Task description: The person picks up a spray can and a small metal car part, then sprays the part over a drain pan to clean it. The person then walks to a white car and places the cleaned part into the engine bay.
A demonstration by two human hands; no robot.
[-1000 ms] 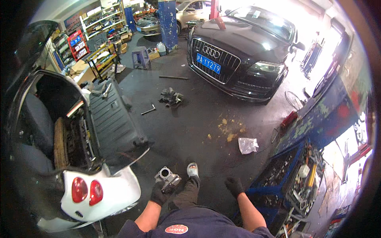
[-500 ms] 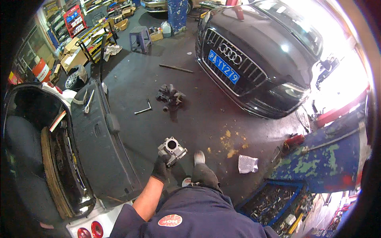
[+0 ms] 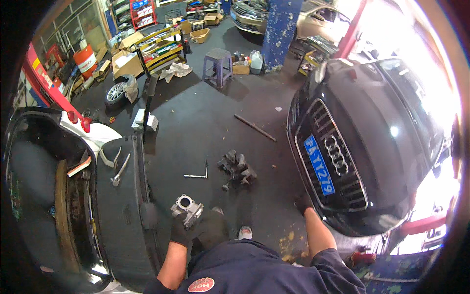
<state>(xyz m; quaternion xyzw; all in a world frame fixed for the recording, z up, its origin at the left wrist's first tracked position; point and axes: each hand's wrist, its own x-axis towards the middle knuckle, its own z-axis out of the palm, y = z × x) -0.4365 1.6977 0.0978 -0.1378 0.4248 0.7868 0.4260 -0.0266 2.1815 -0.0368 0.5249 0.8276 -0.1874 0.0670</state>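
Observation:
My left hand (image 3: pixel 179 232), in a dark glove, is closed on a silver metal throttle body (image 3: pixel 192 213) with a round bore facing up. It is held low in front of me, beside the lowered tailgate (image 3: pixel 120 196) of a white vehicle. My right hand (image 3: pixel 303 203), also dark-gloved, hangs out to the right, close to the front bumper of a black car (image 3: pixel 372 127); its fingers blend into the dark floor. Ahead on the floor lie an L-shaped wrench (image 3: pixel 198 175) and a dark, lumpy car part (image 3: pixel 237 167).
A long rod (image 3: pixel 255 128) lies on the floor farther off. Wrench-like tools (image 3: pixel 120 170) rest on the tailgate. Beyond are a plastic stool (image 3: pixel 217 67), a wheel (image 3: pixel 116 95), a yellow rack (image 3: pixel 161 51), a blue pillar (image 3: pixel 280 34) and a white box (image 3: pixel 145 120).
My view has turned to the right and I have stepped forward. The throttle body stays in my left hand. My right arm has come into view beside the black car.

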